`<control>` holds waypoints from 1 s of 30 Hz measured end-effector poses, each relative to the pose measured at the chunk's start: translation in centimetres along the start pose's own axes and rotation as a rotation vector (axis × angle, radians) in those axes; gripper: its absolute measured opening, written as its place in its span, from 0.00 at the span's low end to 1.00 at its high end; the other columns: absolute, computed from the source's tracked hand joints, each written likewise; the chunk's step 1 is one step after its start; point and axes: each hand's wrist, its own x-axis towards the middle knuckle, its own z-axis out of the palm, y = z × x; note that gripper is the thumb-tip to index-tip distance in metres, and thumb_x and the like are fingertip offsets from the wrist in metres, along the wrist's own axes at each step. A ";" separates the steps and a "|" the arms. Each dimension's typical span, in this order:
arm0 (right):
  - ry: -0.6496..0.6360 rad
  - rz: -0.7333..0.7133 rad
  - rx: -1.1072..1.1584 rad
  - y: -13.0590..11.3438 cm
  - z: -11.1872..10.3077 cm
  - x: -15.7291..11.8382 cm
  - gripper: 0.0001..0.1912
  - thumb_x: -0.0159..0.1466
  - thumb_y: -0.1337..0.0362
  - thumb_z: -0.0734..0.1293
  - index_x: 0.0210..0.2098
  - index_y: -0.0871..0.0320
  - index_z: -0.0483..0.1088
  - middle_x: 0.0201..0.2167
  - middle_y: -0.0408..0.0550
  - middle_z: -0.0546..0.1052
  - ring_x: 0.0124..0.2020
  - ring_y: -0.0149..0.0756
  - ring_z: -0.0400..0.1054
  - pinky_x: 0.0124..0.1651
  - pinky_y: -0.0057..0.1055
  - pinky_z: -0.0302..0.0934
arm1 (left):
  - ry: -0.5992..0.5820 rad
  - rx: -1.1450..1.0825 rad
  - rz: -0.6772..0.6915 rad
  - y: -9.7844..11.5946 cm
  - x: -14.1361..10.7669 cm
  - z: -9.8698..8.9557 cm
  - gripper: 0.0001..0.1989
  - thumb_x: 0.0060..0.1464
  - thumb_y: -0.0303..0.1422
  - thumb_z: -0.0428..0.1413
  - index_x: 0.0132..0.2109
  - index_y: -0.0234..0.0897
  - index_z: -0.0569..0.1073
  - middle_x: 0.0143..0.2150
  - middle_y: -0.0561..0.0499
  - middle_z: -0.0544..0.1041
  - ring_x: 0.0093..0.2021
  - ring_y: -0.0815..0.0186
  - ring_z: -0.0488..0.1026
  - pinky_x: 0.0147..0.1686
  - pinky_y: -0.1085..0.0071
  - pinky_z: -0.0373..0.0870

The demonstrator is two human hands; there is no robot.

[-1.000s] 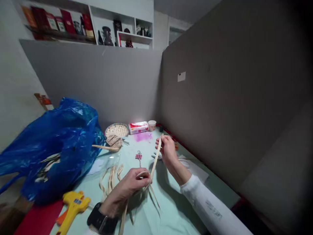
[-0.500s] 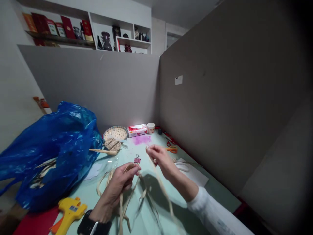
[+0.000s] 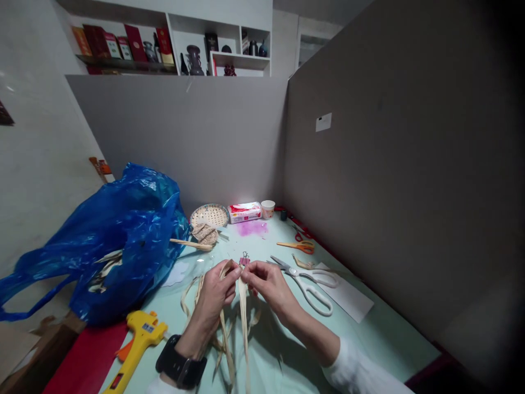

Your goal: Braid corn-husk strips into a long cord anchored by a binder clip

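Long pale dried-fibre strips (image 3: 243,312) hang down from between my two hands at the middle of the table. My left hand (image 3: 217,290), with a black watch on the wrist, pinches the strips near their upper end. Fingertips of my right hand (image 3: 266,282) meet those of the left and pinch the top of a strip. Just beyond the fingertips stands a pink binder clip (image 3: 244,259), partly hidden by them. More strips curl beside and under my left hand.
At left are a blue plastic bag (image 3: 135,235) and a yellow glue gun (image 3: 141,342). White-handled scissors (image 3: 314,282) lie right of my hands, orange scissors (image 3: 301,247) beyond. A woven basket (image 3: 210,215), tissue pack (image 3: 245,212) and paper cup (image 3: 268,209) stand at the back.
My right hand has come back from the upper right to meet my left hand, with its strip now hanging between them. The view has shifted, and the white-handled scissors show more fully.
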 end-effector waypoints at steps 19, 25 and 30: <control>0.023 0.102 0.111 2.4 0.2 0.5 0.09 0.52 0.61 0.69 0.26 0.60 0.68 0.21 0.39 0.66 0.23 0.28 0.56 0.28 0.26 0.49 | 0.081 0.192 0.006 -0.8 0.4 0.0 0.10 0.46 0.35 0.59 0.30 0.37 0.65 0.17 0.64 0.57 0.14 0.78 0.51 0.14 0.80 0.47; 0.034 0.117 0.110 2.3 0.2 0.3 0.07 0.52 0.63 0.68 0.25 0.60 0.68 0.20 0.39 0.65 0.23 0.28 0.55 0.27 0.25 0.48 | 0.054 0.157 -0.022 -1.2 0.6 -0.1 0.10 0.46 0.34 0.59 0.31 0.37 0.64 0.16 0.64 0.57 0.14 0.78 0.50 0.14 0.80 0.46; 0.032 0.112 0.098 1.9 0.3 0.2 0.03 0.52 0.66 0.66 0.25 0.60 0.68 0.19 0.38 0.63 0.22 0.27 0.55 0.27 0.25 0.47 | 0.036 0.104 -0.047 -1.3 0.6 0.0 0.10 0.47 0.33 0.58 0.32 0.37 0.64 0.18 0.65 0.56 0.15 0.79 0.49 0.15 0.81 0.46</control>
